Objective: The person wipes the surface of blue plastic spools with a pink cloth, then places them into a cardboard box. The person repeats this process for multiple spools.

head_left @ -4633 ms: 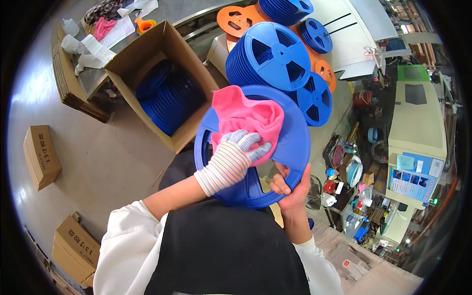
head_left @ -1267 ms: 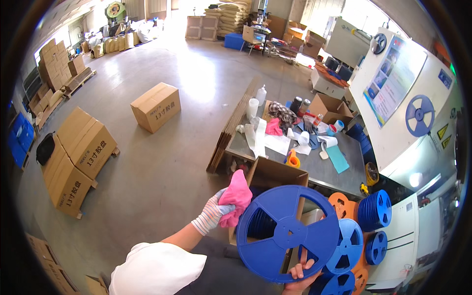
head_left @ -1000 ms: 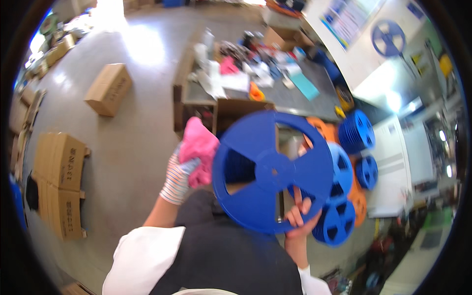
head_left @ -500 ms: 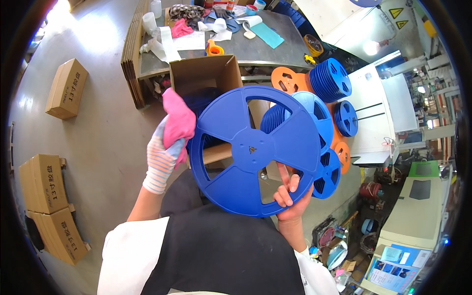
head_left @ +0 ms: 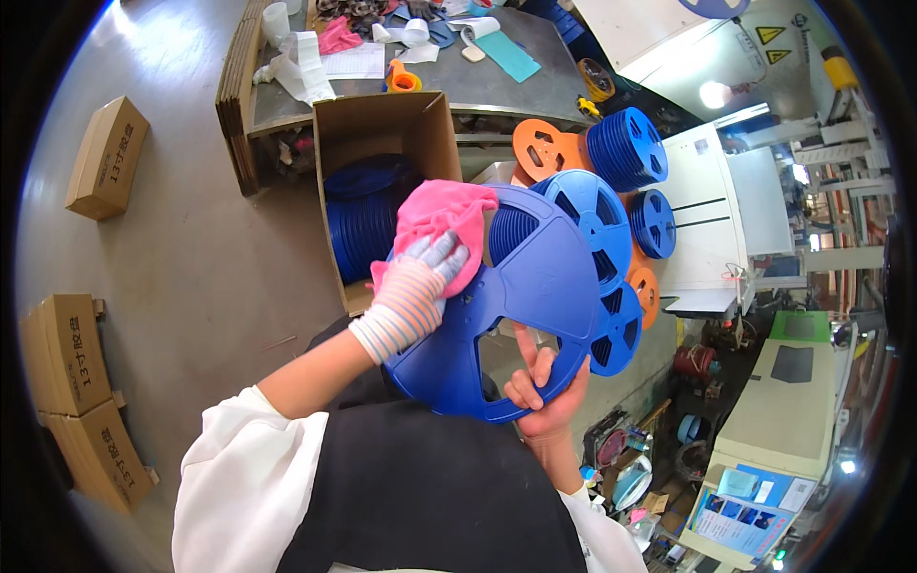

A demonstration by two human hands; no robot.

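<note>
A large blue plastic reel [head_left: 554,263] with wide cut-outs is held up in front of my apron. My bare right hand [head_left: 549,392] grips it at the lower right rim, with fingers showing through a cut-out. On my left hand [head_left: 415,282] is a striped glove with grey-blue fingertips. It presses a pink cloth [head_left: 444,212] against the upper left face of the reel, covering part of the hub and a cut-out. Just behind stands an open cardboard box [head_left: 377,119] with a row of blue reels [head_left: 361,229] inside.
Stacks of blue reels [head_left: 626,148] and orange reels [head_left: 543,151] stand beyond the held reel. A grey worktable [head_left: 458,84] carries papers, cloths and an orange tape dispenser [head_left: 403,79]. Closed cartons [head_left: 110,158] sit on the floor at left; a beige machine [head_left: 774,411] is at right.
My left hand has swung right with the pink cloth, from beside the reel onto its face. The reel, still in my right hand, shifts slightly left in the picture.
</note>
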